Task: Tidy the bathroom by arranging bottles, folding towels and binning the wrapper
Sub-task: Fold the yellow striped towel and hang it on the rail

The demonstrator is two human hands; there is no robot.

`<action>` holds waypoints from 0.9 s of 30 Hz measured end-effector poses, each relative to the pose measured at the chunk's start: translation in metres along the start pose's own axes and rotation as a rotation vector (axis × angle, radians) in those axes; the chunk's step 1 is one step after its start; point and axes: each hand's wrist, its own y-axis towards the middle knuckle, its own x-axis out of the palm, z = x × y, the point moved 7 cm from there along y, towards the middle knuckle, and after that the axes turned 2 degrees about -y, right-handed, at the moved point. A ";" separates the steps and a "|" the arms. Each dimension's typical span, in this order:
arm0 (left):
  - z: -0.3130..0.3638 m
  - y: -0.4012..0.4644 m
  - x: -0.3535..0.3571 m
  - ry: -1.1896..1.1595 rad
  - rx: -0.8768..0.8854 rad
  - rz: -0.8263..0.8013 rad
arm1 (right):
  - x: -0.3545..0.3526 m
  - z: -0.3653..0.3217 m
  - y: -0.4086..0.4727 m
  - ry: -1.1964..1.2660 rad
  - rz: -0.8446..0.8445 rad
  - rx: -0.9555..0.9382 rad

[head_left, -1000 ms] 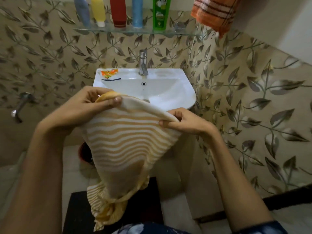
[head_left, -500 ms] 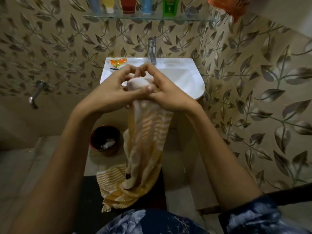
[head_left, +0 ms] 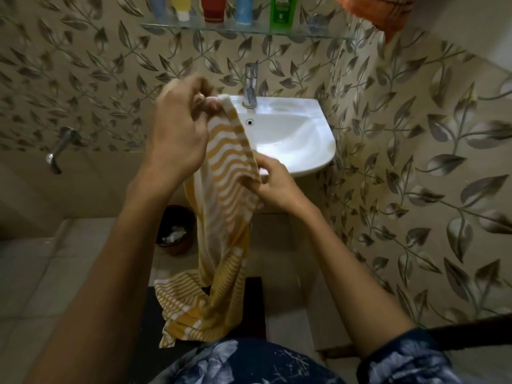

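A yellow and white striped towel (head_left: 221, 206) hangs in front of the white sink (head_left: 302, 145), its lower end trailing onto the dark floor mat (head_left: 252, 309). My left hand (head_left: 180, 131) pinches the towel's top corner up by the sink's left rim. My right hand (head_left: 273, 184) grips the towel's right edge lower down, near the sink's front rim. Several bottles (head_left: 241, 9) stand in a row on the glass shelf (head_left: 249, 30) above. An orange towel (head_left: 379, 15) hangs at the top right. The wrapper on the sink is hidden behind my left hand.
A round brown bin (head_left: 177, 231) with white scraps inside stands on the floor left of the sink pedestal. A tap (head_left: 250, 84) rises at the sink's back. A wall tap (head_left: 59, 151) sticks out at the left. Leaf-patterned tiled walls close in behind and right.
My hands were together at the towel's top. Now the left hand keeps the top corner raised, and the right hand has slid down the towel's right edge. The towel hangs wider.
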 end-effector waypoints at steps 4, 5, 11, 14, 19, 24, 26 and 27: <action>0.006 0.002 -0.009 -0.017 0.018 0.089 | 0.006 0.040 -0.013 -0.011 0.067 0.094; 0.009 0.002 -0.009 -0.037 0.025 0.104 | 0.010 0.046 -0.014 0.003 0.049 0.133; 0.013 -0.006 -0.005 -0.149 0.036 0.184 | 0.036 0.100 -0.025 -0.033 -0.092 0.401; -0.002 -0.015 -0.007 -0.173 -0.004 0.146 | 0.035 0.107 -0.032 0.095 -0.054 0.495; -0.041 -0.038 0.006 -0.168 -0.201 -0.027 | 0.011 0.054 -0.021 0.171 0.129 0.294; -0.037 -0.063 0.046 -0.236 -0.132 -0.664 | 0.003 -0.038 -0.015 0.086 0.026 -0.058; -0.032 -0.061 0.043 -0.292 -0.054 -0.669 | 0.000 -0.064 -0.017 0.056 0.031 -0.154; -0.030 -0.057 0.036 -0.300 -0.022 -0.610 | -0.003 -0.072 -0.016 0.049 0.051 -0.186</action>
